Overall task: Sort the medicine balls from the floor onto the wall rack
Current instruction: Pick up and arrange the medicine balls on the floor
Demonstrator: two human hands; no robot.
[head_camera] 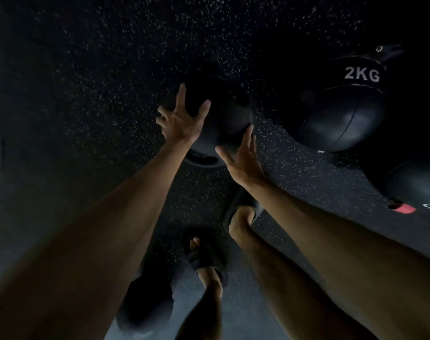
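Note:
A black medicine ball (221,119) lies on the dark speckled floor in the middle of the head view. My left hand (179,119) lies against its left side with fingers spread and fairly straight. My right hand (243,158) touches its lower right side, fingers also straight. To the right sits a larger black ball marked 2KG (343,114). A third black ball (414,182), with a red tab and partly cut white lettering, lies at the right edge. The wall rack is not in view.
The floor is dark rubber with pale flecks (98,82). My two feet in dark sandals (206,258) stand just below the ball, the right heel lifted. The scene is dim. A dark rounded shape (145,305) is near the bottom.

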